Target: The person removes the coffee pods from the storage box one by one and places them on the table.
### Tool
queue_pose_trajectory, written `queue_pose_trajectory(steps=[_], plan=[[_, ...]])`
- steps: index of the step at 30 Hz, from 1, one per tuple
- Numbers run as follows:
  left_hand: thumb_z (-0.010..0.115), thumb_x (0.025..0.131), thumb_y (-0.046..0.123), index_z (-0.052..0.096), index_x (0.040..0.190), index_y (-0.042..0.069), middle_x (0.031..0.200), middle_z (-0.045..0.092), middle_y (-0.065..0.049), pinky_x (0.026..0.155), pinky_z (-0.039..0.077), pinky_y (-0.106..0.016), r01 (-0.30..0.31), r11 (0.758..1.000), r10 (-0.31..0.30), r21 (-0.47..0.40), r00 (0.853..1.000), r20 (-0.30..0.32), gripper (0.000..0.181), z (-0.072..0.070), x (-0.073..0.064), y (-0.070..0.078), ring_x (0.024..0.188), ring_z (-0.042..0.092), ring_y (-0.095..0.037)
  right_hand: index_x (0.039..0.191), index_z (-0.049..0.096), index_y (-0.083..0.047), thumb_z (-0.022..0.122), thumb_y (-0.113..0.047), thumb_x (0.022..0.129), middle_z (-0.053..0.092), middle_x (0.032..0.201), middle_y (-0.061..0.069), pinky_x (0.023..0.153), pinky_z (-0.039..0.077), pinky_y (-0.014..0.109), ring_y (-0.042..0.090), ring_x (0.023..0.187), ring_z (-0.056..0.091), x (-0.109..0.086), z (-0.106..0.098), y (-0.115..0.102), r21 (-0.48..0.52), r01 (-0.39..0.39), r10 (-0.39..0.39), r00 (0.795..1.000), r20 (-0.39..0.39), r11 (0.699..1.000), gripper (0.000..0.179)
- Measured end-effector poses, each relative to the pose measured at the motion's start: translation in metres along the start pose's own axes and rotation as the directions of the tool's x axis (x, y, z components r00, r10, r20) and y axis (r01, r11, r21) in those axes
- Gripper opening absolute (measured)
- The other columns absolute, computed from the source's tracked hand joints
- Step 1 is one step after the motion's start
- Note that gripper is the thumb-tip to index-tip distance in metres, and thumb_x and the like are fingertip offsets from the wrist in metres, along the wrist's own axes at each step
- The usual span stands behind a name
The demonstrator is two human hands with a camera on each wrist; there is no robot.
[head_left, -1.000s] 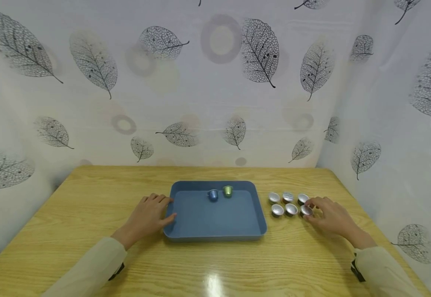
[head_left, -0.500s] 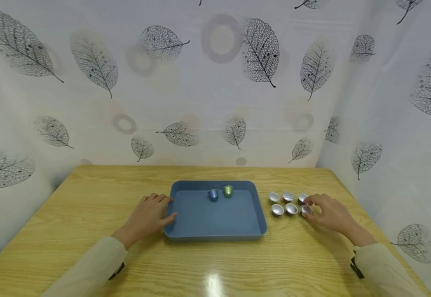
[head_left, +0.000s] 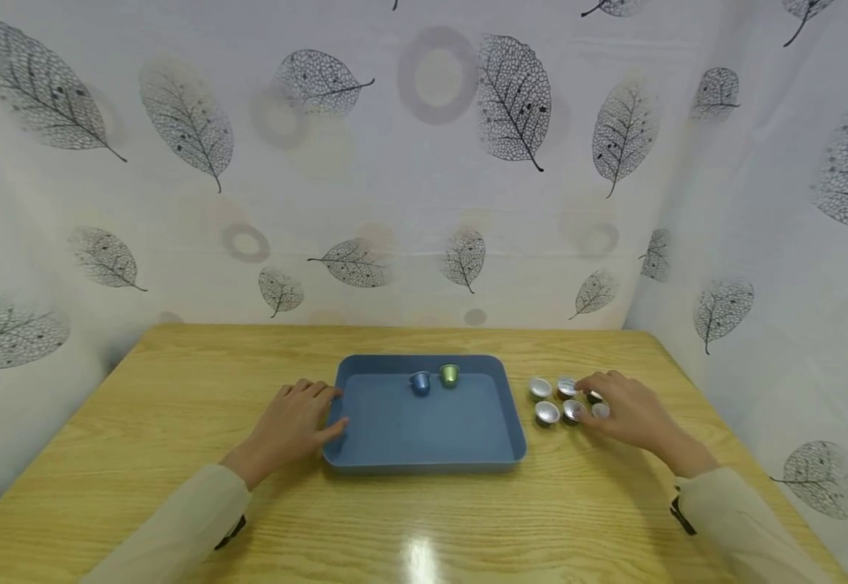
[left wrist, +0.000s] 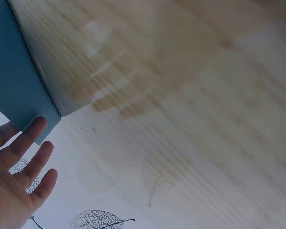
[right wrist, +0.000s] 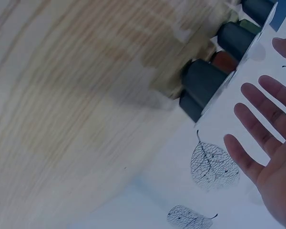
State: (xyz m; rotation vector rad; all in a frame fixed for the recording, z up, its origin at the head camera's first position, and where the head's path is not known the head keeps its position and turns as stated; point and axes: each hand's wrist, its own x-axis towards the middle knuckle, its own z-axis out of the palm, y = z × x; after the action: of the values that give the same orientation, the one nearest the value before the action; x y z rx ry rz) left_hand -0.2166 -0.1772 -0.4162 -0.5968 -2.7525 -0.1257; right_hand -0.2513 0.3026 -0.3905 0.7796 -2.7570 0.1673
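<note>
A blue tray (head_left: 424,467) lies on the wooden table, with a blue coffee capsule (head_left: 420,383) and a green coffee capsule (head_left: 449,375) inside near its back wall. My left hand (head_left: 285,422) rests against the tray's left side, thumb over the rim; its fingers look loosely extended in the left wrist view. Right of the tray stand several coffee capsules, silver lids up, in two rows, such as the front-left capsule (head_left: 547,414). Over the right end of these rows hovers my right hand (head_left: 631,414), partly hiding the rightmost capsules. The right wrist view shows its fingers (right wrist: 260,119) spread, holding nothing.
The wooden table (head_left: 424,519) extends around the tray and capsules. A leaf-patterned cloth (head_left: 395,178) hangs behind the table and along its sides.
My right hand has shifted left from the rightmost capsules toward the middle pair. The left hand, tray and capsules stay in place.
</note>
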Motion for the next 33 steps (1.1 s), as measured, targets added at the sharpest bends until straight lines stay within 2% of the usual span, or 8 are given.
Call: queue_pose_trajectory(steps=[6,14,19,27,33], plan=[[0.059,0.083,0.046,0.062,0.112,0.01,0.112,0.062,-0.006,0.084,0.045,-0.047,0.004,1.0,-0.004,0.002,1.0,0.007,0.046,0.001,0.0,0.0,0.101,0.055,-0.027,0.103,0.064,-0.01,0.072,-0.03,0.075,0.066,0.093,0.002,0.061,0.044,0.033,0.018,0.077,0.057,0.011,0.003,-0.014,0.003,0.084,-0.084,0.996,-0.033,0.996,0.035],[0.059,0.083,0.046,0.062,0.112,0.011,0.112,0.063,-0.006,0.084,0.044,-0.047,0.007,1.0,-0.007,-0.003,1.0,0.005,0.046,0.001,0.0,0.0,0.102,0.055,-0.027,0.104,0.064,-0.012,0.069,-0.032,0.077,0.064,0.088,0.0,0.062,0.042,0.031,0.01,0.072,0.052,0.027,0.003,-0.037,-0.007,0.136,-0.136,0.99,-0.044,0.991,0.034],[0.06,0.083,0.046,0.062,0.111,0.011,0.111,0.063,-0.006,0.084,0.045,-0.047,0.006,1.0,-0.006,-0.005,1.0,0.001,0.045,-0.002,-0.001,0.001,0.101,0.056,-0.027,0.104,0.064,-0.011,0.071,-0.029,0.075,0.064,0.095,0.001,0.068,0.047,0.037,0.015,0.08,0.057,0.037,0.005,-0.05,-0.012,0.195,-0.195,0.978,-0.073,0.981,0.035],[0.059,0.083,0.046,0.062,0.112,0.01,0.112,0.062,-0.006,0.084,0.044,-0.046,0.006,1.0,-0.006,-0.008,1.0,0.01,0.046,-0.002,0.0,0.002,0.101,0.055,-0.027,0.106,0.063,-0.012,0.068,-0.034,0.078,0.064,0.101,-0.001,0.071,0.049,0.039,0.018,0.092,0.058,0.051,0.01,-0.066,-0.038,0.233,-0.235,0.97,-0.055,0.972,0.036],[0.059,0.083,0.046,0.062,0.112,0.011,0.112,0.062,-0.006,0.084,0.044,-0.047,0.007,1.0,-0.007,-0.007,1.0,0.014,0.046,-0.002,0.0,0.002,0.102,0.055,-0.027,0.104,0.063,-0.013,0.07,-0.035,0.077,0.064,0.1,0.0,0.071,0.049,0.038,0.019,0.091,0.058,0.063,0.015,-0.076,-0.039,0.267,-0.269,0.96,-0.073,0.963,0.035]])
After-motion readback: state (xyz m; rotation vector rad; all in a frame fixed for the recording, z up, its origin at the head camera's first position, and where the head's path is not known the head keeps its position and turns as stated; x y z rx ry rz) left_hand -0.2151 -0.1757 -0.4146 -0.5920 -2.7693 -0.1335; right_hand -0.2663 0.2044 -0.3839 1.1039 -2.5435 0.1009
